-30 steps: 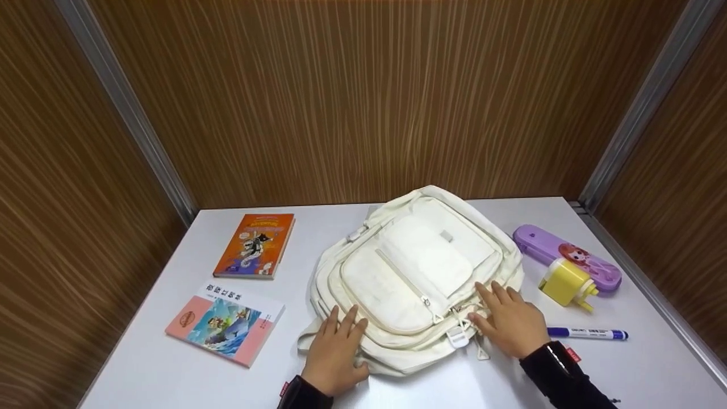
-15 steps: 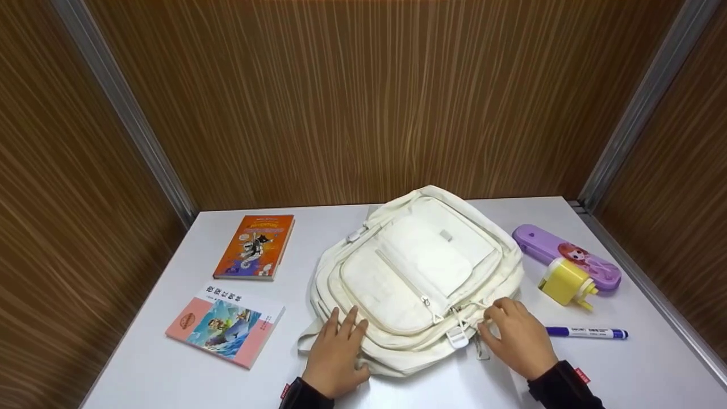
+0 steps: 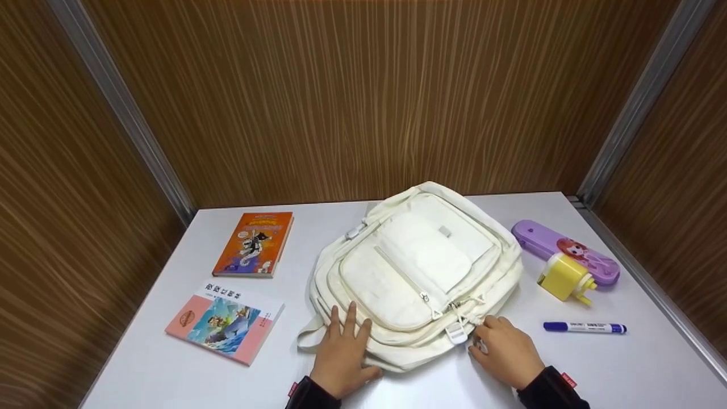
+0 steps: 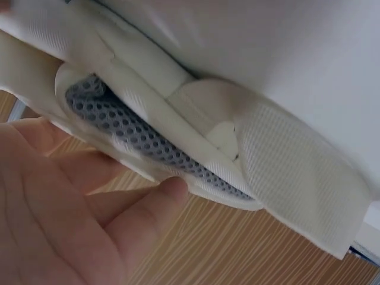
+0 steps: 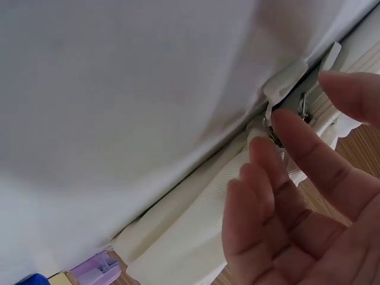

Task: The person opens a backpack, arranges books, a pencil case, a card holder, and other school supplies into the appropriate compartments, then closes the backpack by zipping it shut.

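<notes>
One cream backpack (image 3: 417,272), lower centre of frame, left hand (image 3: 342,359) I see spread wide on its edge, right hand (image 3: 505,349) at zipper pulls (image 5: 286,83), grip I cannot tell.

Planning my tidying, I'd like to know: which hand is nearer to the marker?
Right. The right hand is by the backpack's lower right edge, a short gap left of the marker; the left hand rests on the backpack's lower left edge, much farther left.
</notes>
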`<state>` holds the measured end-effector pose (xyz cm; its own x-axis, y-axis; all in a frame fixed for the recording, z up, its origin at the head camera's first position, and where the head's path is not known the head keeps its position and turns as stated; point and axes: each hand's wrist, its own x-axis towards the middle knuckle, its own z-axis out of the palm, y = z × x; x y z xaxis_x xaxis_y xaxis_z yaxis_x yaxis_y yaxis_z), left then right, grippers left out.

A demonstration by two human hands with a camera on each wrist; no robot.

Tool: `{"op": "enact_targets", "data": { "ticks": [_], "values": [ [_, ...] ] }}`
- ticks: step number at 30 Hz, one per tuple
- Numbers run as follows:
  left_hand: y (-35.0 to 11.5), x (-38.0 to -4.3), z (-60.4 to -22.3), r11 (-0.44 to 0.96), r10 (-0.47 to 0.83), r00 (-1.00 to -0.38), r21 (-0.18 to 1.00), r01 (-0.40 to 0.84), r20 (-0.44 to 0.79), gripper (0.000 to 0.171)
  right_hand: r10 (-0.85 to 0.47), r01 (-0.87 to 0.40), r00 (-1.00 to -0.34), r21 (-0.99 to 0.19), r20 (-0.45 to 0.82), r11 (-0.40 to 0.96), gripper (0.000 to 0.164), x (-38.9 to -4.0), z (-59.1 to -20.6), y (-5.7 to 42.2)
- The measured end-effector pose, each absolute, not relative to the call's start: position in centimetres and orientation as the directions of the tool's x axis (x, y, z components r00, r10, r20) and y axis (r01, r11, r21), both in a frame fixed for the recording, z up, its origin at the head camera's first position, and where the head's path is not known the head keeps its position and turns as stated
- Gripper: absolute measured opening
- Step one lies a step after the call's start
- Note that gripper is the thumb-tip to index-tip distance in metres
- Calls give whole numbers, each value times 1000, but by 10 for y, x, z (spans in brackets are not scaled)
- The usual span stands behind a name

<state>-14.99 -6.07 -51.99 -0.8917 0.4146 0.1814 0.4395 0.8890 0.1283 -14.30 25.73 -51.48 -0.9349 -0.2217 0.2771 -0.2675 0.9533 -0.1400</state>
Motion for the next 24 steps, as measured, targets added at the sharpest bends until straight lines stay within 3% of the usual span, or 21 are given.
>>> {"op": "enact_targets", "data": {
  "ticks": [9,19,24],
  "values": [
    [-60,-150,-523,891,431,-853,11,454,293,69,-204,-237,-955,-140,214,961,32,-148,-512,252],
    [-59,-150,-522,895,424,-853,2,446,306,68,-132,-168,-953,-112,271,979,37,-152,-511,238],
    [-59,-149,-522,895,426,-856,5,447,293,68,-126,-144,-937,-31,327,989,52,-150,-515,229]
  ]
}}
